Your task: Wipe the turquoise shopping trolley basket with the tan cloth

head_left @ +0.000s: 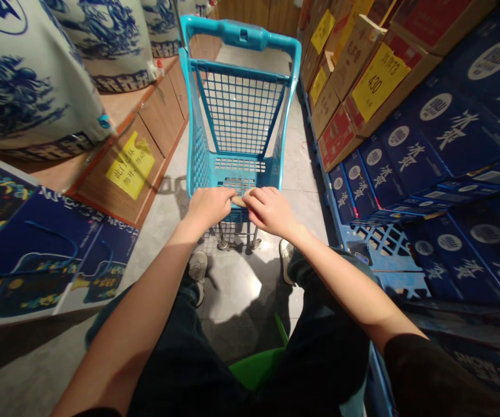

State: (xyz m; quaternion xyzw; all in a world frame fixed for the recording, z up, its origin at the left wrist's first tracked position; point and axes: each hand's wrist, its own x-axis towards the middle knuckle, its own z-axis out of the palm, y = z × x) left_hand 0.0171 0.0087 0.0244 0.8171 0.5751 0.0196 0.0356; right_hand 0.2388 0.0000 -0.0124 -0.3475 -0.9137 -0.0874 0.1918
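Note:
Both hands meet in front of my knees, over the near end of a blue plastic shopping cart (250, 110). My left hand (210, 209) is closed on one end of a thin, tan, stick-like piece (238, 201). The other end is in my right hand (272, 212), whose fingers are curled over it. Only a short stretch of the piece shows between the hands, so its kind cannot be told. The cart's mesh basket looks bare where it shows, with its handle (243, 35) at the far side.
Large white-and-blue jars (106, 40) stand on a wooden counter (163, 116) to the left, with dark blue gift boxes (45, 243) before it. Stacked blue cartons (406, 150) line the right side on blue pallets (378, 249). A green seat (258, 365) shows between my legs.

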